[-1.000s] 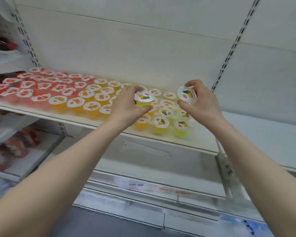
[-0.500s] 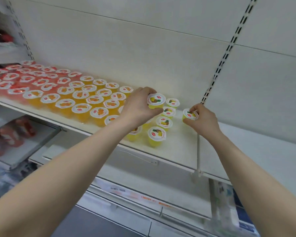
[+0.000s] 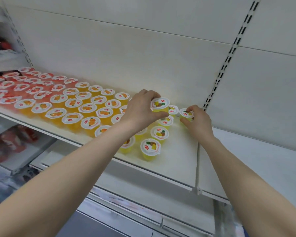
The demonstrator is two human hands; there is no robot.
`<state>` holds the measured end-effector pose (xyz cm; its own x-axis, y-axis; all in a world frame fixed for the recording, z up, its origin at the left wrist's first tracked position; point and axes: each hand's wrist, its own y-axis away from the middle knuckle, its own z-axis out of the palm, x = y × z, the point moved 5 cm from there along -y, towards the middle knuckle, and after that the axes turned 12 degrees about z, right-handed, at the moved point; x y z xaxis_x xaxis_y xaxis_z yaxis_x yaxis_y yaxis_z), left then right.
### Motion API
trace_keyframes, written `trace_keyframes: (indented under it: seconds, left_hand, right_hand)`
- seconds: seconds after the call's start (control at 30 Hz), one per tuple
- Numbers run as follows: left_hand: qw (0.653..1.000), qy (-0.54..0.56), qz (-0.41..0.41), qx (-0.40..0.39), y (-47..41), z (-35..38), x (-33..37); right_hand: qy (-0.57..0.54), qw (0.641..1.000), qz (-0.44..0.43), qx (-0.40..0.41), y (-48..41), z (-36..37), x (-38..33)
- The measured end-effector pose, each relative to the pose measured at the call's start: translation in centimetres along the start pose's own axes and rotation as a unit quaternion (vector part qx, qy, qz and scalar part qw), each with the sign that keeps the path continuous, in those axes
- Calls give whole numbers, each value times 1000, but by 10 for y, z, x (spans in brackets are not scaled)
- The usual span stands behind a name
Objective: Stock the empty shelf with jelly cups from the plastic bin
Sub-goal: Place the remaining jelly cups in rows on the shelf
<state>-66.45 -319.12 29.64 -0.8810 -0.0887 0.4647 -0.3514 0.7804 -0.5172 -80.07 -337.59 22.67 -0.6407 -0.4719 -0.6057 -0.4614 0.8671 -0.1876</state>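
A white shelf carries rows of jelly cups: red ones at the left, orange ones in the middle, yellow pineapple ones at the right. My left hand grips a yellow pineapple cup just above the yellow group. My right hand holds another yellow cup low at the shelf's back right, beside the last yellow column; whether it touches the shelf I cannot tell. The plastic bin is out of view.
The shelf's right part, up to a slotted upright, is bare white surface. A white back wall rises behind the cups. Lower shelves at the left hold red packaged goods. A neighbouring shelf continues to the right.
Both hands moved forward and down to the shelf with their cups. My right hand brought its cup from mid-air down to the back right of the yellow group.
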Motion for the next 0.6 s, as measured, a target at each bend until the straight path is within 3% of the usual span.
trace_keyframes:
  seconds: [0.23, 0.47, 0.6]
  left_hand:
    - [999, 8, 28, -16, -15, 23, 13]
    - [993, -46, 74, -74, -25, 52, 35]
    - [985, -81, 101, -117, -26, 74, 43]
  right_hand:
    - [48, 999, -19, -2, -3, -2, 4]
    - [137, 985, -90, -53, -4, -23, 9]
    - [170, 978, -123, 4, 0, -39, 11]
